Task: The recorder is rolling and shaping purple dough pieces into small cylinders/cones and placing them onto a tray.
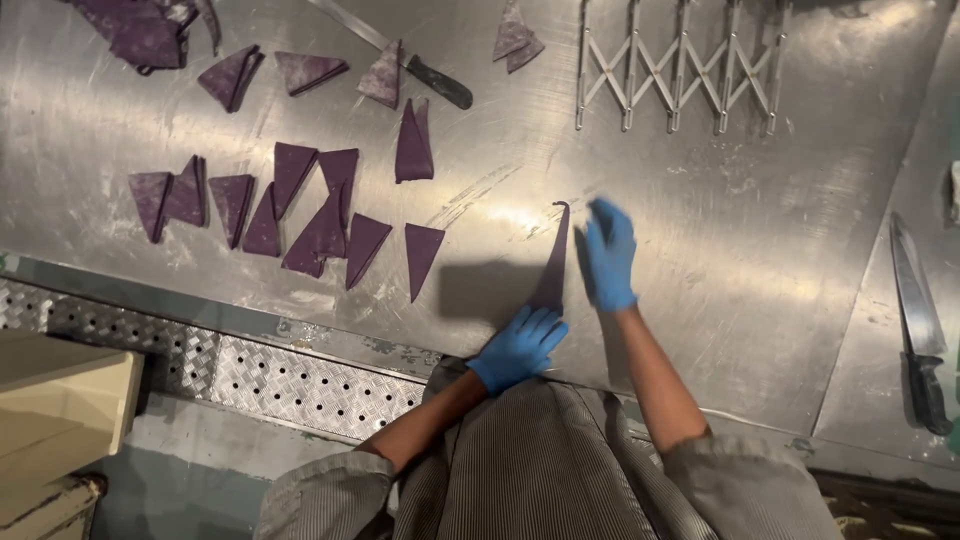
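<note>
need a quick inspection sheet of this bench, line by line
surface: steel table, scuffed, with pale dusty smears.
job's things: one long purple dough triangle, its thin tip curled; its wide end lies by the left hand.
clutter: a batch of cut purple triangles at the left; a dark-handled knife at the top; an expanding multi-wheel cutter; a second knife at the right.
grippers: left hand in a blue glove, flat by the wide end of the strip; right hand, gloved and blurred, fingers stretched beside the strip.
cables: nothing seen.
surroundings: perforated metal ledge below the table edge; a beige box lower left.
</note>
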